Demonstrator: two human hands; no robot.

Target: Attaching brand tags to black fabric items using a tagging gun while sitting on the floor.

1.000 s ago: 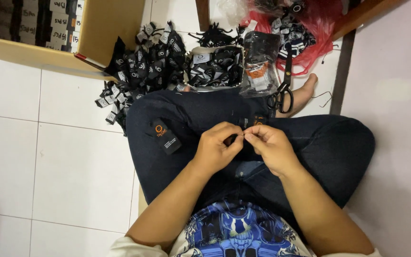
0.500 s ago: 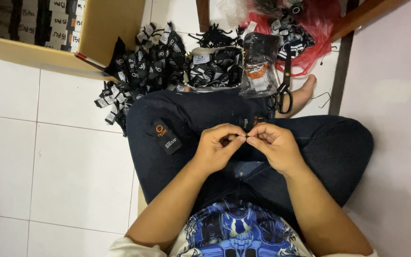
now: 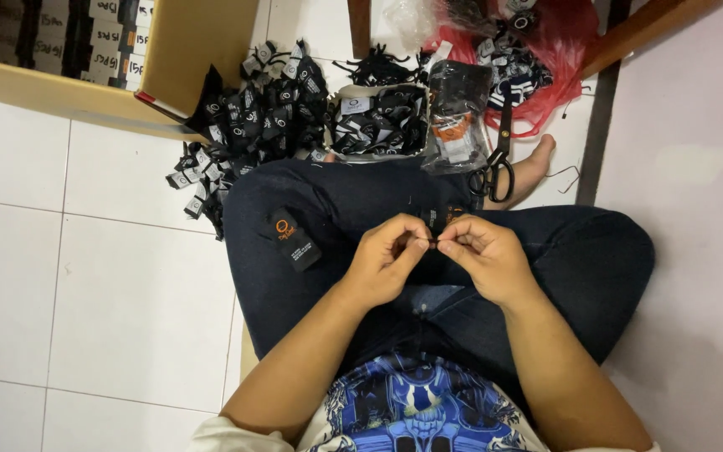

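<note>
left hand (image 3: 387, 264) and right hand (image 3: 483, 255) meet fingertip to fingertip over the lap, pinching a small dark item (image 3: 433, 243) between them. black tag (image 3: 293, 239) on the thigh at 9 o'clock; scissors (image 3: 495, 163) at 1 o'clock.

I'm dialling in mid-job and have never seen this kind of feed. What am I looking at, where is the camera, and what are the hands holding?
There is no machine here: the single view comes from a camera on a person's head, looking down at their lap as they sit cross-legged on a white tiled floor. The left hand and right hand meet fingertip to fingertip, pinching something too small to identify. A black tag lies on the left thigh. Ahead lie a pile of black tags, black scissors, a red plastic bag and a cardboard box.
</note>
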